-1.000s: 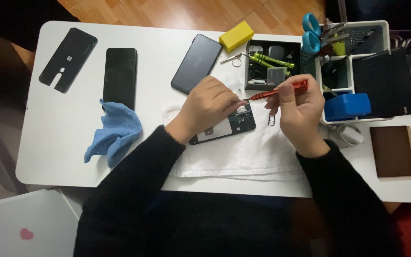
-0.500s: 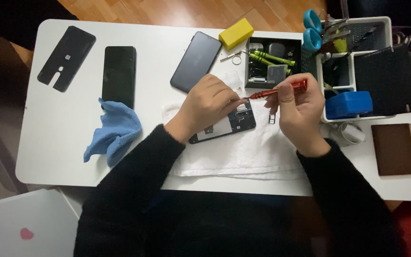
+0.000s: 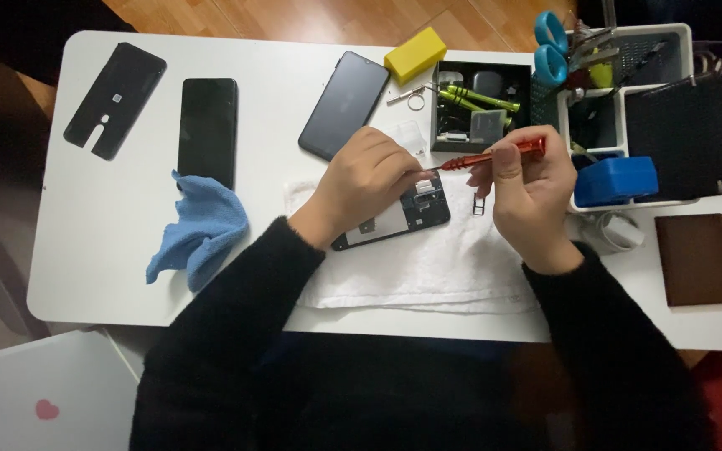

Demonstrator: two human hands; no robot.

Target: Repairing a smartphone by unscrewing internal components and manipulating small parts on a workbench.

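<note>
While the scene matches the frames of a second ago almost exactly, the red screwdriver has tipped slightly flatter and both hands have stayed over the opened phone. At far left on the smooth white table lies a flat black back cover with cut-outs, then a glossy black screen and a crumpled soft blue cloth. Another dark phone lies tilted near a yellow block. On a white towel rests the opened phone, its boards exposed. The left hand curls over the phone's upper half, fingers bent and pressing it down. The right hand pinches the screwdriver between thumb and fingers, its thin tip pointing left at the phone's top edge. Behind stand a black parts box and a white organiser with a blue box. A brown pad lies at far right.
</note>
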